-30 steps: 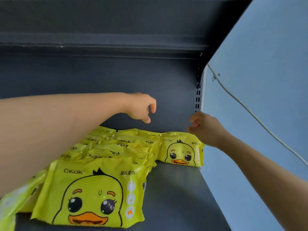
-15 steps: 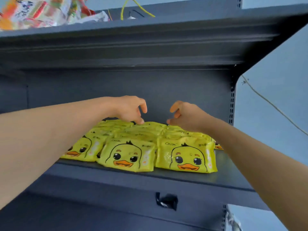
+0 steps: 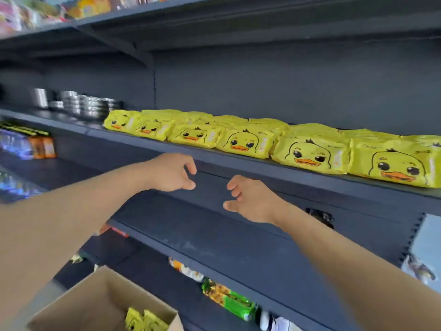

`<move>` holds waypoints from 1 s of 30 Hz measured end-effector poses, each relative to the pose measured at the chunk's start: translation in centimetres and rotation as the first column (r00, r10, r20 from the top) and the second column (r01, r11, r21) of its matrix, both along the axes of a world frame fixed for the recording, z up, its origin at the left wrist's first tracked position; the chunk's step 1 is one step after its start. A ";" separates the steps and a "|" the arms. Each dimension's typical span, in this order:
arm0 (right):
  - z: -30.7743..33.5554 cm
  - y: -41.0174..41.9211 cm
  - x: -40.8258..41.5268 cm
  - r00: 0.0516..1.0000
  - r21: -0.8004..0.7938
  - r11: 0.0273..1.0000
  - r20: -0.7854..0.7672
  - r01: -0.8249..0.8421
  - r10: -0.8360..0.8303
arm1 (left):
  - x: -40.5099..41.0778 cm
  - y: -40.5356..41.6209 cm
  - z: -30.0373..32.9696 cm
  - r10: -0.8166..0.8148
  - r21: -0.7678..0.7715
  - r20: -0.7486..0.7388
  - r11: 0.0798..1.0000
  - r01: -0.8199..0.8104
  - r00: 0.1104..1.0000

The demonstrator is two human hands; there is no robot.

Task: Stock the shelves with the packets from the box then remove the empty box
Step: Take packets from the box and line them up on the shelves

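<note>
We find the stocking well advanced but not finished. A row of yellow duck packets (image 3: 245, 143) lies along the front of the middle shelf (image 3: 238, 163), with more stacked behind; we count 6 faces in front, the row running out of view at the right. The cardboard box (image 3: 95, 304) sits low at the left, and at least 2 yellow packets in the box (image 3: 143, 321) remain (its full contents are hidden). We judge that these must be shelved before the box is removed. The left hand (image 3: 173, 173) and right hand (image 3: 250, 199) hang below the shelf edge, fingers loosely curled, holding nothing. Legible print: "CKaK" on the rightmost packet; other characters are too blurred to read.
</note>
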State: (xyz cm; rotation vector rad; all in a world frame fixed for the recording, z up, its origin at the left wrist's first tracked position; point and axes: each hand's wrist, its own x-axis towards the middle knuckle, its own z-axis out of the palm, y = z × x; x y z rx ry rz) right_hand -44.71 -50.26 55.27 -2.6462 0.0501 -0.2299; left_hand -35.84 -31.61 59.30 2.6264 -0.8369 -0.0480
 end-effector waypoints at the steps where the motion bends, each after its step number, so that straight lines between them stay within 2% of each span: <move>1: -1.4 1.3 0.7 0.999 0.011 1.000 -0.029 -0.022 0.022 | 0.4 1.5 -1.4 0.025 0.005 -0.027 1.000 -0.025 0.999; 5: -6.2 5.8 3.5 0.985 0.001 0.993 -0.130 -0.115 0.114 | 2.1 6.5 -7.0 0.122 0.020 -0.129 0.992 -0.121 0.984; 9: -10.9 9.5 7.3 0.962 0.012 0.982 -0.202 -0.187 0.186 | 4.8 10.9 -13.0 0.236 0.103 -0.180 0.970 -0.220 0.955; 12: -14.4 11.3 10.1 0.952 0.024 0.977 -0.220 -0.214 0.214 | 6.6 12.9 -16.7 0.273 0.139 -0.218 0.959 -0.247 0.937; 16: -19.5 13.5 15.1 0.898 0.067 0.961 -0.345 -0.267 0.273 | 10.1 15.4 -21.9 0.324 0.207 -0.298 0.940 -0.270 0.898; 23: -27.0 15.0 22.6 0.803 0.098 0.952 -0.516 -0.289 0.297 | 15.6 18.5 -29.3 0.437 0.308 -0.407 0.892 -0.329 0.802; 30: -32.6 15.7 26.9 0.737 0.138 0.959 -0.616 -0.247 0.279 | 19.4 19.3 -35.4 0.435 0.347 -0.478 0.891 -0.291 0.763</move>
